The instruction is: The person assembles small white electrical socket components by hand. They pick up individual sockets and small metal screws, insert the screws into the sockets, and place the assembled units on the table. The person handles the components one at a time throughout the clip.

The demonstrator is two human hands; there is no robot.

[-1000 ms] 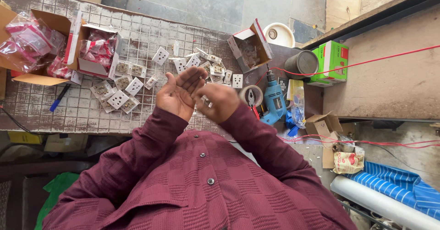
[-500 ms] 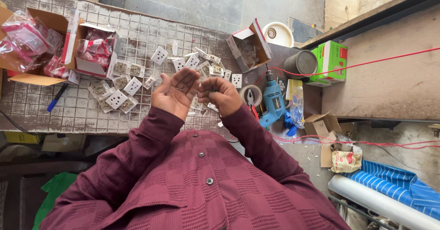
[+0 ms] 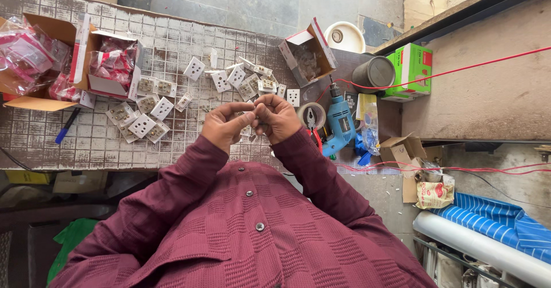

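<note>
Workbench [image 3: 86,144] with a tiled, gridded top fills the upper left of the head view and serves as the landmark for every position below. Largest of the things on it, two open cardboard boxes [image 3: 109,64] of red-wrapped packets stand at its far-left end. A blue power drill [image 3: 340,124] lies at its right end, long axis running away from the person, with a roll of tape [image 3: 310,116] just beside the drill on its bench side. A smaller open carton [image 3: 309,53] sits at the far-right corner of the bench. White socket modules [image 3: 143,124] lie scattered over the middle of the top in two loose groups, one left of the hands and one beyond them.

Both hands meet over the near edge of the bench, right of its middle. The left hand [image 3: 225,126] is curled, thumb and forefinger pinched toward the right hand [image 3: 280,116], which is likewise closed, fingertips turned inward. Between the two sets of fingertips sits a small pale part [image 3: 250,116], mostly hidden; its shape and long axis cannot be told. Both hands touch it, and neither is clearly nearer. The part lies directly above the bench's near edge, with the far group of socket modules just beyond it and the drill well to its right.
</note>
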